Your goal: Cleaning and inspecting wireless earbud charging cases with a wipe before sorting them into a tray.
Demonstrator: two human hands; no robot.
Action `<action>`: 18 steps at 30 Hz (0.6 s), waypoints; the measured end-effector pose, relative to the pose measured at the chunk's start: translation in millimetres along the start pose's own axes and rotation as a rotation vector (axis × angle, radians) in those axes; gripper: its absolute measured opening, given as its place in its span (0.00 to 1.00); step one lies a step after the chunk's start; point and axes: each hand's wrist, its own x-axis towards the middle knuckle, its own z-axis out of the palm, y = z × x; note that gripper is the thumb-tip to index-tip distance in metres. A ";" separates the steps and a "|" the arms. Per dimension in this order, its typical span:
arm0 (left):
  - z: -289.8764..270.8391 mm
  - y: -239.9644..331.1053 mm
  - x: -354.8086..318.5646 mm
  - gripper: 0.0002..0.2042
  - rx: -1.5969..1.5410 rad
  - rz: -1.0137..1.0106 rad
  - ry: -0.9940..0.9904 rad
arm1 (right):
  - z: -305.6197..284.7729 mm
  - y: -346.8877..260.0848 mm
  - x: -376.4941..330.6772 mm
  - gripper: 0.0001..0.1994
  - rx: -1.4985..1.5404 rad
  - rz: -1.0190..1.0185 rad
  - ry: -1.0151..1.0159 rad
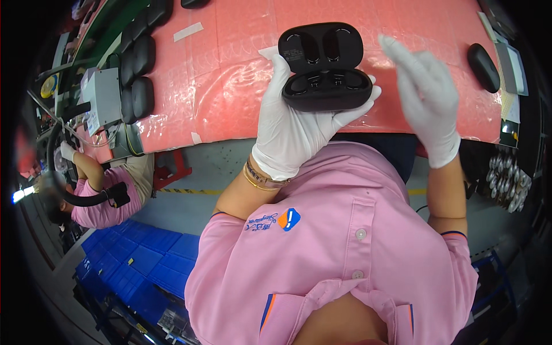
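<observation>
My left hand [290, 129], in a white glove, holds up a black earbud case [328, 95] from below, its thumb and fingers around the base. The case's lid [320, 46] stands raised on the far side, with two glossy dark elongated shapes inside it. Glossy black parts sit in the base; whether they are earbuds or bare recesses, I cannot tell. To the right of the case, my white-gloved right hand [426, 95] is in the air, apart from it. Its fingers are stretched forward, slightly blurred, and nothing shows in them.
Pink wrap covers the worktable [218, 92]. Several closed black cases [141, 98] line its left side, and another black case [483, 68] lies at the right. A grey box [102, 98] stands farther left, near a co-worker [106, 195]. Blue bins [149, 264] are behind at lower left.
</observation>
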 end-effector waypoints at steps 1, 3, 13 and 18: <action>1.0 -0.1 -0.8 0.34 -0.012 -0.027 0.063 | -3.5 4.5 5.3 0.24 -0.005 0.005 0.006; 1.5 1.3 -2.8 0.34 -0.012 -0.087 0.033 | -7.8 10.5 11.2 0.25 -0.034 -0.312 -0.143; -13.0 5.8 -14.0 0.37 -0.018 -0.429 -0.006 | -24.0 27.1 24.0 0.26 -0.362 -0.643 -0.273; -13.9 0.3 -16.0 0.36 0.034 -0.514 0.060 | -18.6 20.9 29.9 0.24 -0.309 -0.765 -0.411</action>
